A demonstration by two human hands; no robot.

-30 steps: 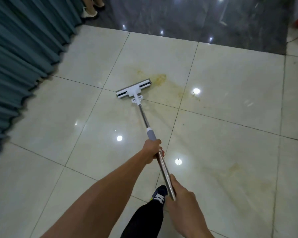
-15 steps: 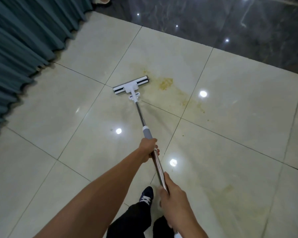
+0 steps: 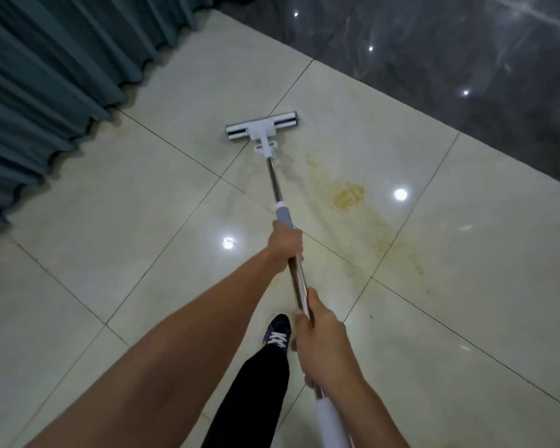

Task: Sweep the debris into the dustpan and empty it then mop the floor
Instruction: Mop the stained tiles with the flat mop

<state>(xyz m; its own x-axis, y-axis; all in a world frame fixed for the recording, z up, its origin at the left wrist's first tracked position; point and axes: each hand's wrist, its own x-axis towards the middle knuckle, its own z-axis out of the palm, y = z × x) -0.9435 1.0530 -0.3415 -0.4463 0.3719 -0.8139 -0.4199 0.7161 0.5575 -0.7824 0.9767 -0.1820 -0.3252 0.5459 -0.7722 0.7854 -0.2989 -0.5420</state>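
1. Along the mop handle (image 3: 274, 179), both hands hold the shaft. The left hand (image 3: 285, 248) is wrapped around it just below the grey collar (image 3: 284, 215). The right hand (image 3: 320, 337) is wrapped around it nearer the person, just above the white end grip (image 3: 330, 421).

2. At the far end of the handle, the mop head (image 3: 262, 126) lies flat on the pale floor tiles (image 3: 143, 221), square to the shaft.

3. To the right of the handle, a yellow stain (image 3: 348, 195) lies well short of the mop head. Fainter yellow streaks (image 3: 398, 247) trail from it toward the person, still on the handle's right.

4. To the left of the handle, a blue-green curtain (image 3: 46, 76) hangs to the floor. Beyond the mop head, the tiles give way to dark polished flooring (image 3: 450, 59).

5. Below the handle, a dark shoe (image 3: 277, 331) and a black trouser leg (image 3: 256, 392) are visible.

6. Status, as judged: no loose debris, broom or dustpan is in view, so the sweeping and emptying steps appear complete. Mopping is under way.

7. Remaining, as judged: the stain and its streaks are uncleared; passes to the right of the handle are still required.
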